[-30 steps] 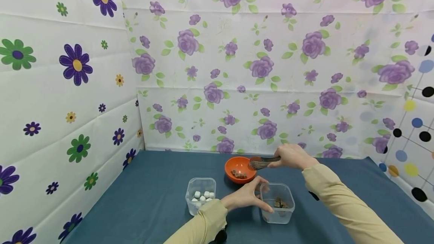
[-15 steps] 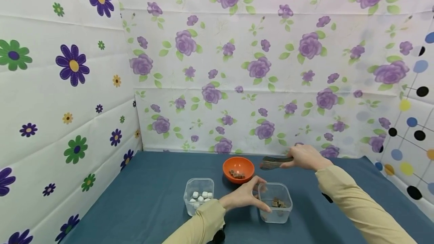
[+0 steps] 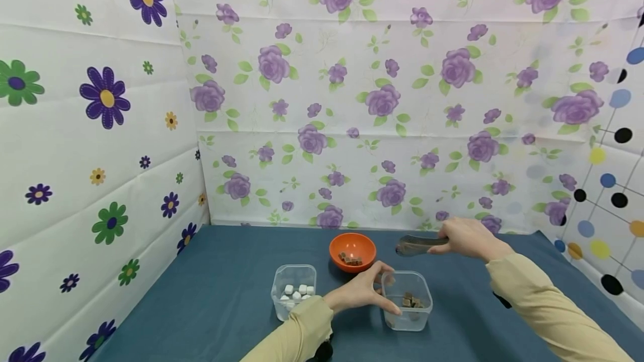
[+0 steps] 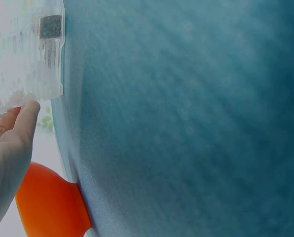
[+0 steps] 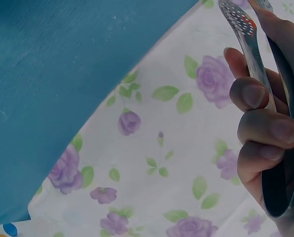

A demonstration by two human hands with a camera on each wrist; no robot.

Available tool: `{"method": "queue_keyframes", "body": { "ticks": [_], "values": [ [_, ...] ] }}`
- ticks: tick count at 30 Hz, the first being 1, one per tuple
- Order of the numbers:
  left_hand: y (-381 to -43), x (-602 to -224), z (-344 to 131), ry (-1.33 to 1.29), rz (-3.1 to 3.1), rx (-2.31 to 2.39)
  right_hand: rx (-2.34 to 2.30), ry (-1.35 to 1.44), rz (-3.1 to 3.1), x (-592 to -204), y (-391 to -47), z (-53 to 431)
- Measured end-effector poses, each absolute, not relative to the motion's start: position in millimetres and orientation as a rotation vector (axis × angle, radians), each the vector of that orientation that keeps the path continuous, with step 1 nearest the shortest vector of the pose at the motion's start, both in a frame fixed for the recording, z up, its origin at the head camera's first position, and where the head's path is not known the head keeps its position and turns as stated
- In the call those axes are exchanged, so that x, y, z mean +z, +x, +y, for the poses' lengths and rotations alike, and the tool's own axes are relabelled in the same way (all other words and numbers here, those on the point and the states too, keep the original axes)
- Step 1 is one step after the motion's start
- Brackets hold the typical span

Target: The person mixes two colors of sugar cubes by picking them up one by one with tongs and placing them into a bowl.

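My left hand (image 3: 359, 290) grips a clear plastic container (image 3: 410, 325) by its left side, thumb at the front wall and fingers at the back. Several brown cubes (image 3: 411, 300) lie inside it. In the left wrist view, fingertips (image 4: 31, 111) touch the container wall. My right hand (image 3: 470, 239) holds metal tongs (image 3: 420, 244) above the table, right of an orange bowl (image 3: 359, 246). Perforated tong tips (image 5: 243, 22) stand apart in the right wrist view, with nothing visible between them. More brown cubes (image 3: 350, 261) sit in the bowl.
A second clear container (image 3: 294, 270) with several white cubes (image 3: 297, 295) stands to the left, beside my left forearm. Blue-green cloth (image 3: 226, 284) covers the table. Flowered sheets hang at the back and left; a dotted one hangs at the right.
My right hand has moved away from the orange bowl to the right, carrying the tongs. The left hand keeps its hold on the container.
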State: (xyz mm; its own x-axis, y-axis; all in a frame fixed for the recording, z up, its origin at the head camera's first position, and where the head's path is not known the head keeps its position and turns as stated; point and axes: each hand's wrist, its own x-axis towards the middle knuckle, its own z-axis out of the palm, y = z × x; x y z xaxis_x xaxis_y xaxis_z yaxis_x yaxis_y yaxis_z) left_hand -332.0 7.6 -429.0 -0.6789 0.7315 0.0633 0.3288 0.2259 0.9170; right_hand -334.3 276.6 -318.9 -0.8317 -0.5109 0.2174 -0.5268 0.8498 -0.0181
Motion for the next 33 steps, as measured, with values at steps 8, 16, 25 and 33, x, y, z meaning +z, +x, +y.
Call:
{"method": "queue_keyframes", "body": {
  "ticks": [8, 16, 25, 33],
  "values": [
    [-330.4, -426.7, 7.0, 0.983, 2.123, 1.437, 0.102, 0.811, -2.805, -310.6, -322.8, 281.5],
    [-331.0, -427.1, 6.7, 0.983, 2.089, 1.445, 0.058, 0.853, -2.772, -303.6, -310.3, 279.3],
    [-331.4, -428.5, 5.3, 0.983, 2.079, 1.453, 0.007, 0.941, -2.763, -294.3, -296.1, 269.5],
    [-330.7, -427.3, 5.7, 0.976, 2.089, 1.439, -0.012, 0.991, -2.841, -294.2, -288.7, 253.3]
  ]
}}
